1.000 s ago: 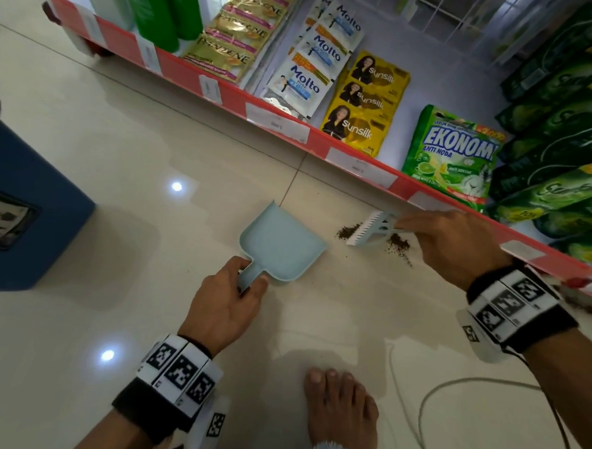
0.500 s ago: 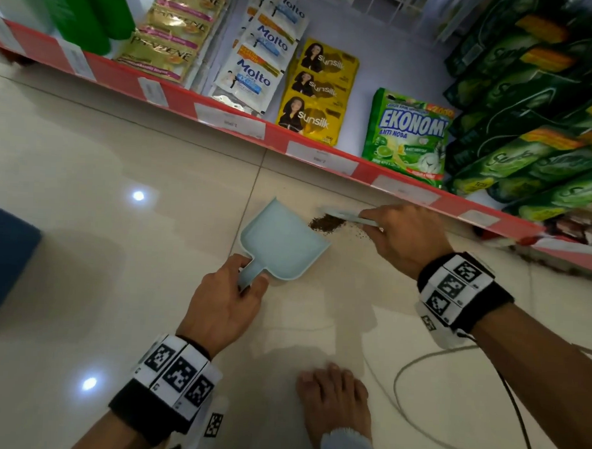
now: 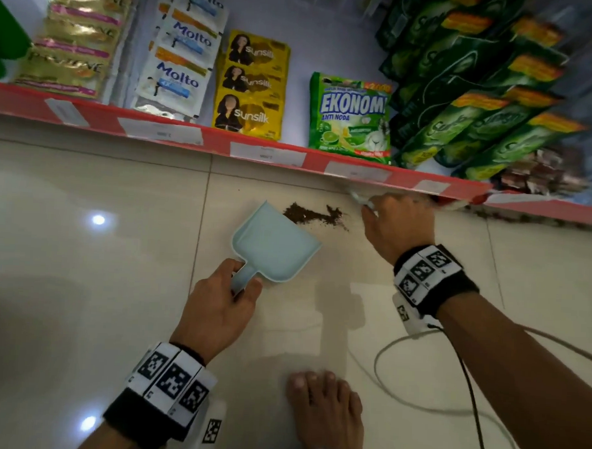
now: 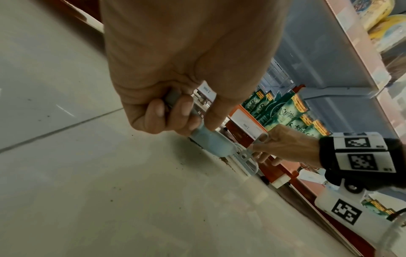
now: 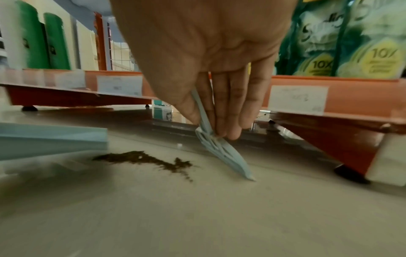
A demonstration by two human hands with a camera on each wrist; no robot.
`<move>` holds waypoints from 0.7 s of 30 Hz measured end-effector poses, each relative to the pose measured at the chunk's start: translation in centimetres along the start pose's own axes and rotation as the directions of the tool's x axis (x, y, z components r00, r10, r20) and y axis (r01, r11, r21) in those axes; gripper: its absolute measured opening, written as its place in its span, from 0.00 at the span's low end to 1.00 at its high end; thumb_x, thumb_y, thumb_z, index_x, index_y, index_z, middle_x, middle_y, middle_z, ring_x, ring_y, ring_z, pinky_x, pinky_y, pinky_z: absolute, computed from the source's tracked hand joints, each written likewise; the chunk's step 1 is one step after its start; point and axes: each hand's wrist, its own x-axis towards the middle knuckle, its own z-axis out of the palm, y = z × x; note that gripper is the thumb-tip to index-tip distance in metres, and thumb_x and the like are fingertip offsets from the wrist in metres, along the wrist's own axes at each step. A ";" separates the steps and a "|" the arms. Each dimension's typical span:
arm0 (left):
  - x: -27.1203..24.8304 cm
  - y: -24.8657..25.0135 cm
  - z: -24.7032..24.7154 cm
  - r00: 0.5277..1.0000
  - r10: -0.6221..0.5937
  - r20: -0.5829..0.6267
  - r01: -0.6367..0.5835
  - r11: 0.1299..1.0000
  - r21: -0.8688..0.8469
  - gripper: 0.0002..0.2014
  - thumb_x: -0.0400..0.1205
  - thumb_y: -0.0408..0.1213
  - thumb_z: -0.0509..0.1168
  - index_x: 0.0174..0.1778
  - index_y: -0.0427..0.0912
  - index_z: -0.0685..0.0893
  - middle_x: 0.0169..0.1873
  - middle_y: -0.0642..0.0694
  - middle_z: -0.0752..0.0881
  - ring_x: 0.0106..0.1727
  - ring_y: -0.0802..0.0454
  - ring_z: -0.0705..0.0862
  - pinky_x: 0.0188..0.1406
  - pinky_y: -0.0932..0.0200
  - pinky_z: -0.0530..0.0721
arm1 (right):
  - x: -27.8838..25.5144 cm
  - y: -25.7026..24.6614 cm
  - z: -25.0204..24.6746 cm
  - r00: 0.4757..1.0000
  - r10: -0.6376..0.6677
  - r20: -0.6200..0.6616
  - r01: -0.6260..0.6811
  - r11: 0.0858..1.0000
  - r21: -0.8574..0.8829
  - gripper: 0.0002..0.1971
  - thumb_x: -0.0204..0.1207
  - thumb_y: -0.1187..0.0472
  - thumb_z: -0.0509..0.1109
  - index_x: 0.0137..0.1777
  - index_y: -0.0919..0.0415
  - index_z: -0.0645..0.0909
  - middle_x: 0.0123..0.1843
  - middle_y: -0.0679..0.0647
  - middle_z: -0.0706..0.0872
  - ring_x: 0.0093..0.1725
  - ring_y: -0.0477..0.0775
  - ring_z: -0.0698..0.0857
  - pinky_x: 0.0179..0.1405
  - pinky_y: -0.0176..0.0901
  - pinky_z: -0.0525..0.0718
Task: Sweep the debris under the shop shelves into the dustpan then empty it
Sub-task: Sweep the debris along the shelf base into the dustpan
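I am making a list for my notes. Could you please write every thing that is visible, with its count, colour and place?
Small plastic dustpan: one, pale blue, on floor.
Small plastic brush: one, pale blue, at shelf edge.
Loose debris pile: one, dark brown, before dustpan mouth.
Metal shelf edge: one, red, above floor.
Ekonomi detergent packet: one, green, on shelf.
Sunsilk sachets: three, yellow, on shelf.
Thin cable: one, grey, on floor.
Bare foot: one, below.
Left hand: holds dustpan handle.
Right hand: fingers hold brush.
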 end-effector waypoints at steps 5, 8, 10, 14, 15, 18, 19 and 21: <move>-0.2 0.4 0.3 1.000 0.019 0.023 -0.020 0.998 0.052 0.10 0.83 0.51 0.64 0.55 0.51 0.78 0.35 0.56 0.84 0.38 0.56 0.84 0.34 0.57 0.77 | -2.2 -3.2 0.8 0.988 -0.149 0.026 0.145 0.982 0.117 0.13 0.83 0.54 0.59 0.48 0.58 0.84 0.46 0.58 0.88 0.44 0.68 0.86 0.34 0.48 0.72; -0.3 0.8 0.0 1.000 0.015 -0.021 -0.014 0.999 0.040 0.10 0.82 0.51 0.64 0.55 0.51 0.78 0.34 0.57 0.84 0.37 0.58 0.83 0.32 0.60 0.76 | -2.5 -3.4 -0.1 0.983 -0.181 -0.017 0.181 0.968 0.175 0.13 0.82 0.52 0.59 0.47 0.55 0.83 0.43 0.55 0.88 0.41 0.68 0.85 0.33 0.48 0.71; -0.2 0.7 -0.1 0.999 0.011 -0.048 -0.009 1.000 0.028 0.11 0.82 0.50 0.64 0.56 0.51 0.78 0.35 0.57 0.84 0.39 0.53 0.84 0.34 0.58 0.77 | -2.4 -2.3 -0.7 0.985 -0.146 -0.088 0.160 0.970 0.185 0.13 0.82 0.50 0.60 0.47 0.53 0.85 0.40 0.57 0.88 0.38 0.68 0.85 0.32 0.48 0.71; -0.7 0.1 -0.4 0.996 -0.007 -0.088 0.010 0.999 0.036 0.10 0.82 0.50 0.65 0.55 0.51 0.78 0.33 0.57 0.84 0.38 0.52 0.84 0.33 0.58 0.76 | -2.3 1.1 -1.0 0.983 -0.015 -0.184 0.035 0.994 0.105 0.13 0.80 0.52 0.65 0.41 0.59 0.86 0.34 0.63 0.87 0.32 0.69 0.85 0.30 0.49 0.79; -1.0 -0.1 -0.4 0.995 -0.020 -0.095 0.023 0.999 0.031 0.10 0.82 0.50 0.65 0.54 0.51 0.78 0.32 0.56 0.83 0.37 0.53 0.84 0.32 0.58 0.76 | -2.2 1.7 -0.8 0.988 0.030 -0.151 -0.020 0.997 0.073 0.14 0.80 0.53 0.64 0.41 0.60 0.86 0.36 0.64 0.87 0.35 0.69 0.86 0.32 0.50 0.79; -1.8 -0.3 -0.4 0.993 -0.032 -0.114 0.036 0.999 0.029 0.10 0.83 0.50 0.64 0.54 0.50 0.78 0.31 0.54 0.84 0.34 0.56 0.84 0.29 0.62 0.76 | -2.1 1.7 0.4 0.996 0.086 0.001 -0.086 0.995 0.045 0.16 0.82 0.54 0.61 0.46 0.66 0.84 0.44 0.67 0.86 0.45 0.70 0.85 0.36 0.49 0.75; -2.0 -0.3 -0.5 0.992 -0.035 -0.123 0.039 0.999 0.025 0.10 0.83 0.50 0.64 0.54 0.50 0.78 0.31 0.53 0.85 0.33 0.56 0.84 0.29 0.62 0.76 | -2.1 1.1 0.8 0.997 0.066 0.032 -0.068 0.995 0.074 0.17 0.83 0.54 0.60 0.47 0.66 0.83 0.45 0.67 0.85 0.46 0.70 0.84 0.36 0.49 0.72; -2.3 -0.3 -0.5 0.987 -0.055 -0.148 0.057 0.998 0.010 0.09 0.83 0.50 0.64 0.54 0.50 0.78 0.30 0.52 0.85 0.31 0.56 0.84 0.26 0.62 0.75 | -2.0 -0.7 1.0 0.999 -0.008 0.054 0.000 0.989 0.145 0.17 0.84 0.53 0.59 0.45 0.65 0.82 0.43 0.66 0.85 0.44 0.69 0.83 0.35 0.48 0.69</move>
